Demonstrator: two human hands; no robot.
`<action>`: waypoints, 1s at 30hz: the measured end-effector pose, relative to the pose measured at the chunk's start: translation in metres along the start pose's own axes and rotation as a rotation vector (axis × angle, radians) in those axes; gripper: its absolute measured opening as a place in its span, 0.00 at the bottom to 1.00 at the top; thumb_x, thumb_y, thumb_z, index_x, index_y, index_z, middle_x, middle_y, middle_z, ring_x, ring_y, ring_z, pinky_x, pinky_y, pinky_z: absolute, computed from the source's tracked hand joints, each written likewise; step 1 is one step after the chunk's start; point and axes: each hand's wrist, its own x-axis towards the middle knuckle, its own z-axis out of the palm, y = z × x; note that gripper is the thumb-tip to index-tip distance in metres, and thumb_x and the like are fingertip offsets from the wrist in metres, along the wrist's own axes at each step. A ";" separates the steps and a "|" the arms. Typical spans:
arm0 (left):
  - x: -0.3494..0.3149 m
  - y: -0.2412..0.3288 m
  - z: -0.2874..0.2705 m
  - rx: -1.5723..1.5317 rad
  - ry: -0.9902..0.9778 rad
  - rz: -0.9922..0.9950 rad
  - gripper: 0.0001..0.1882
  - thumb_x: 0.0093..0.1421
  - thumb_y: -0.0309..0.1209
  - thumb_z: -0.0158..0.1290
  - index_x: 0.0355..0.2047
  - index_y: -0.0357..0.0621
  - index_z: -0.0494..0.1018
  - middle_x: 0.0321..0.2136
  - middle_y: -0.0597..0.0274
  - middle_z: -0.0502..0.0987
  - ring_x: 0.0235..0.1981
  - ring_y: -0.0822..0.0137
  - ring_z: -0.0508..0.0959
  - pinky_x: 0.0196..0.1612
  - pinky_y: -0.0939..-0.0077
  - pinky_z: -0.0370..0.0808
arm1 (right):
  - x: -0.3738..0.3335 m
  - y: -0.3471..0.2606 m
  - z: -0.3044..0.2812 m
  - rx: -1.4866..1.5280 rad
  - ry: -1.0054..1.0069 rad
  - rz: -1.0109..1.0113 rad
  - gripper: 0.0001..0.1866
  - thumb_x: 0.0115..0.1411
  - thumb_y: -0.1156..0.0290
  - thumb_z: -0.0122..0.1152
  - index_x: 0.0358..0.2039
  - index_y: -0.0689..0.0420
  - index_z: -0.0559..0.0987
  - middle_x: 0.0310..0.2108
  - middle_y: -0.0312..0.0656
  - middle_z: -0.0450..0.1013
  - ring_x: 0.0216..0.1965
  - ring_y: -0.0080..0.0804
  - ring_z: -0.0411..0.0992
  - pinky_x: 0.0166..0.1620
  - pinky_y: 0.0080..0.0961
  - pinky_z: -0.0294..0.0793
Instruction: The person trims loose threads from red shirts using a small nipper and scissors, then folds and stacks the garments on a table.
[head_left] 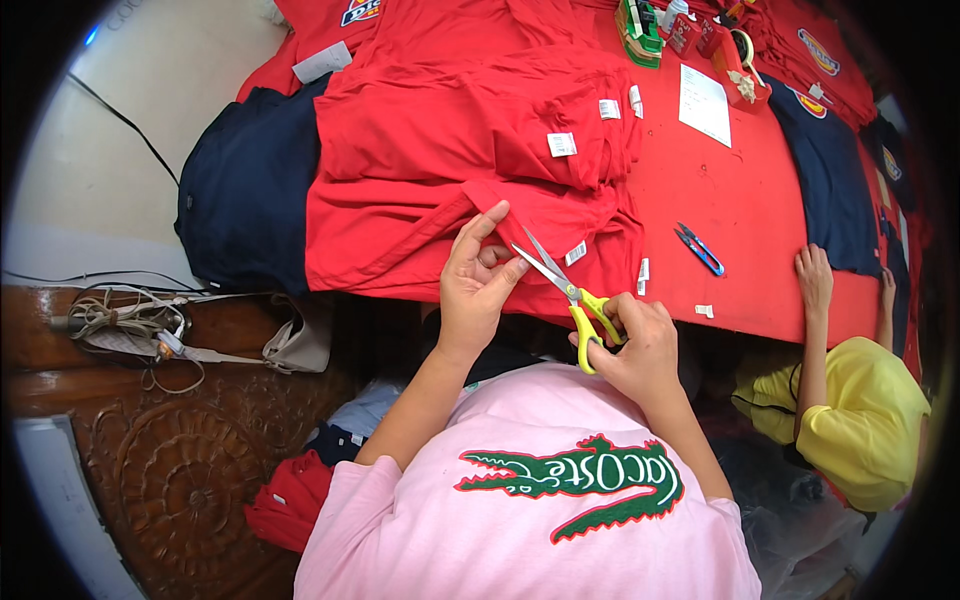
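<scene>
My right hand (643,345) grips the yellow-green handles of a pair of scissors (577,292). The blades are parted and point up and left, toward the thumb of my left hand (477,285). That hand is at the near edge of a red shirt (400,235), index finger raised and the other fingers curled toward the thumb. It seems to pinch the cloth there, though the contact is partly hidden. White labels, one of them a small tag (576,253) by the blades, lie on the red shirts.
A folded navy garment (250,190) lies left. Blue thread snips (700,250), a paper sheet (705,105) and a tape dispenser (738,75) lie right on the red-covered table (735,190). A co-worker in yellow (870,420) touches a navy shirt (825,190). Cables (130,320) hang left.
</scene>
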 end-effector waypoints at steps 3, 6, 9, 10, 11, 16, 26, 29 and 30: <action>0.001 -0.002 0.000 -0.007 0.012 0.016 0.35 0.64 0.12 0.57 0.70 0.35 0.63 0.67 0.57 0.69 0.48 0.73 0.78 0.57 0.76 0.78 | 0.001 0.001 0.003 -0.011 0.009 -0.014 0.22 0.46 0.60 0.83 0.30 0.55 0.76 0.20 0.36 0.71 0.23 0.37 0.67 0.34 0.35 0.65; 0.001 -0.006 -0.001 0.007 0.026 -0.004 0.35 0.64 0.12 0.58 0.70 0.35 0.63 0.66 0.58 0.70 0.47 0.74 0.78 0.57 0.76 0.78 | 0.002 0.002 0.006 0.028 0.017 -0.013 0.22 0.46 0.61 0.83 0.30 0.55 0.76 0.20 0.36 0.71 0.25 0.36 0.68 0.32 0.36 0.66; 0.002 -0.009 -0.003 -0.005 0.014 -0.024 0.35 0.64 0.13 0.59 0.70 0.35 0.63 0.65 0.58 0.71 0.47 0.73 0.78 0.56 0.76 0.78 | -0.003 0.005 0.007 0.079 -0.038 0.075 0.21 0.47 0.64 0.83 0.29 0.56 0.75 0.20 0.36 0.71 0.26 0.33 0.68 0.31 0.35 0.66; 0.002 -0.008 -0.004 -0.006 0.015 -0.034 0.35 0.63 0.12 0.59 0.70 0.36 0.63 0.65 0.58 0.70 0.48 0.73 0.78 0.56 0.76 0.78 | -0.004 0.008 0.008 0.112 -0.052 0.100 0.20 0.50 0.65 0.82 0.30 0.56 0.75 0.20 0.35 0.71 0.26 0.31 0.69 0.30 0.33 0.67; 0.002 -0.007 -0.004 -0.007 0.016 -0.043 0.36 0.63 0.12 0.59 0.70 0.37 0.63 0.64 0.59 0.69 0.49 0.73 0.78 0.55 0.77 0.78 | -0.006 0.013 0.009 0.144 -0.067 0.124 0.19 0.52 0.66 0.81 0.30 0.57 0.75 0.20 0.34 0.71 0.27 0.28 0.70 0.30 0.32 0.68; -0.014 0.009 0.018 -0.177 0.007 -0.150 0.37 0.62 0.13 0.60 0.71 0.39 0.62 0.64 0.59 0.69 0.45 0.75 0.78 0.54 0.77 0.78 | 0.010 0.005 0.015 1.017 -0.018 0.489 0.11 0.68 0.69 0.70 0.38 0.56 0.74 0.22 0.29 0.74 0.26 0.14 0.69 0.31 0.17 0.67; -0.017 -0.023 -0.018 0.243 0.299 0.034 0.34 0.77 0.40 0.50 0.77 0.45 0.52 0.70 0.59 0.61 0.61 0.70 0.70 0.68 0.74 0.64 | 0.033 0.007 0.017 1.080 0.079 0.454 0.32 0.57 0.81 0.74 0.61 0.59 0.72 0.40 0.28 0.70 0.32 0.12 0.67 0.37 0.13 0.68; -0.007 -0.003 -0.071 0.188 0.736 0.038 0.29 0.77 0.42 0.48 0.72 0.39 0.60 0.69 0.56 0.63 0.70 0.63 0.62 0.73 0.67 0.58 | 0.030 0.005 -0.004 1.153 0.208 0.416 0.34 0.56 0.83 0.72 0.62 0.62 0.71 0.45 0.34 0.75 0.43 0.20 0.75 0.50 0.19 0.75; -0.007 -0.008 -0.103 0.222 0.863 0.105 0.28 0.77 0.42 0.48 0.69 0.38 0.62 0.68 0.54 0.66 0.70 0.61 0.64 0.73 0.66 0.58 | 0.022 0.031 -0.010 1.105 0.141 0.396 0.34 0.57 0.82 0.71 0.64 0.62 0.70 0.55 0.37 0.71 0.56 0.27 0.72 0.60 0.28 0.73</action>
